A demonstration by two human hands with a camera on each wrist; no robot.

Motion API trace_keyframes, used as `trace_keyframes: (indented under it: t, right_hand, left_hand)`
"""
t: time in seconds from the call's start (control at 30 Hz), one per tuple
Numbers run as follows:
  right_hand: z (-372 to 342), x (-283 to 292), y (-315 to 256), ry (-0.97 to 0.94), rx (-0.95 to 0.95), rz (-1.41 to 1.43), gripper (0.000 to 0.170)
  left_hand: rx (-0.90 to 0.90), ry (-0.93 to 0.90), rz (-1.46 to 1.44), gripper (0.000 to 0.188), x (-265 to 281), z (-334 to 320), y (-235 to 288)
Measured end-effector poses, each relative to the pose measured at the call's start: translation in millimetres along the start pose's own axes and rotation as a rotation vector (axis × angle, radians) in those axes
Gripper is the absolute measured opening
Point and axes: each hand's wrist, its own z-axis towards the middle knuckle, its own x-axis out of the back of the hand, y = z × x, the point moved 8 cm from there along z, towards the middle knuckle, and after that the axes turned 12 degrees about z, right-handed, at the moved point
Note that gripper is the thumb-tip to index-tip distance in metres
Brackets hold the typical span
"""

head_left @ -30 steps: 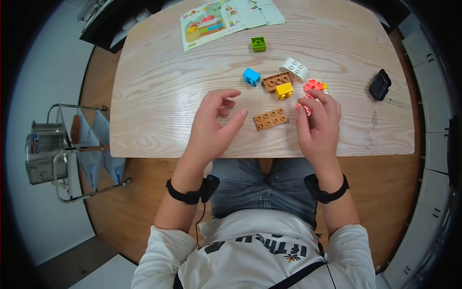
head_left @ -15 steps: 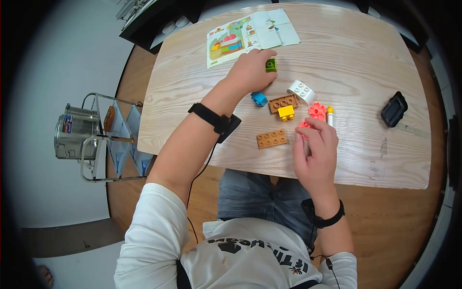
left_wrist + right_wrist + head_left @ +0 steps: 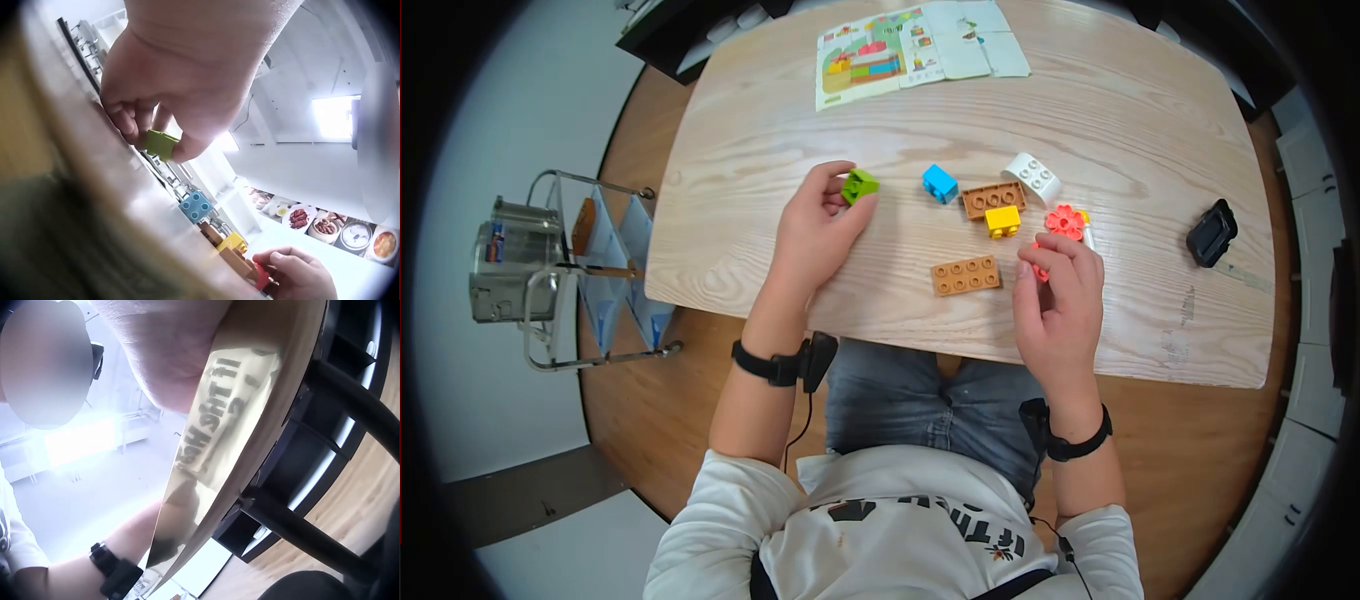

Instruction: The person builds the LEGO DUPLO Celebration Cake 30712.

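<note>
In the head view my left hand pinches a green toy brick between thumb and fingers, at the left part of the table. The left wrist view also shows this brick held at the fingertips. My right hand stays low over the table with loosely bent fingers. A coral-red piece lies at its fingertips, partly hidden by them. Just beyond is a coral flower piece. A tan-brown brick lies studs up between the hands.
Behind it sit a blue brick, another brown brick, a yellow brick and a white curved brick. A printed sheet lies at the far edge, a black plastic object at the right.
The left hand reached to the green brick at the far middle, took hold of it and drew it back toward the near left. The right hand has stayed by the coral pieces.
</note>
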Motion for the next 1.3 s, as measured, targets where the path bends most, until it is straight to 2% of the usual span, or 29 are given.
trace_keyframes:
  t: [0.07,0.17,0.23,0.33,0.37,0.47,0.57,0.67,0.7,0.77,0.8,0.87,0.9,1.0,1.3]
  right_hand:
    - [1,-1,2,-0.004,-0.005,-0.017,0.015]
    - [1,1,1,-0.017,-0.018,-0.047,0.014]
    - [3,-2,-1,-0.029,-0.037,-0.047,0.013]
    - [4,-4,-1,-0.029,0.035,-0.103,0.012]
    - [3,-3,1,-0.018,-0.008,-0.074,0.013]
    - [2,-2,3,0.008,-0.043,-0.055,0.01]
    - [0,-1,3,-0.033,0.014,-0.107,0.021]
    - [2,-7,-8,-0.05,0.108,-0.165,0.039]
    - [2,-12,-11,-0.118,0.111,-0.22,0.056]
    - [3,-22,-19,-0.201,0.166,-0.337,0.058]
    - [3,-28,-20,-0.243,0.191,-0.392,0.059]
    - [2,-31,-14,-0.278,0.154,-0.478,0.061]
    - [3,-33,-10,-0.3,0.138,-0.52,0.062]
    - [7,-32,-5,-0.278,0.142,-0.418,0.06]
    - [7,-23,-2,-0.153,0.159,-0.262,0.041]
  left_hand:
    - [0.032,0.029,-0.211,0.053,-1,-23,-13]
    - [0.024,0.063,-0.57,0.057,-3,-52,-7]
    - [0.03,-0.022,-0.803,0.054,-7,-64,-3]
    - [-0.008,-0.083,-1.06,0.047,-13,-72,-7]
    - [-0.028,-0.104,-1.138,0.043,-17,-74,-6]
    - [-0.015,-0.029,-0.999,0.04,-22,-81,-1]
    - [-0.124,0.012,-0.92,0.043,-30,-86,12]
    - [-0.172,0.016,-0.835,0.054,-39,-90,27]
    - [-0.194,0.018,-0.789,0.056,-40,-92,31]
    - [-0.252,0.009,-0.643,0.055,-40,-95,37]
    - [-0.363,0.034,-0.507,0.052,-36,-96,44]
    - [-0.568,0.084,-0.228,0.046,-31,-99,59]
    - [-0.568,0.134,-0.214,0.037,-29,-100,65]
    - [-0.648,0.149,-0.029,0.041,-40,-101,71]
    - [-0.541,0.138,0.016,0.04,-44,-97,67]
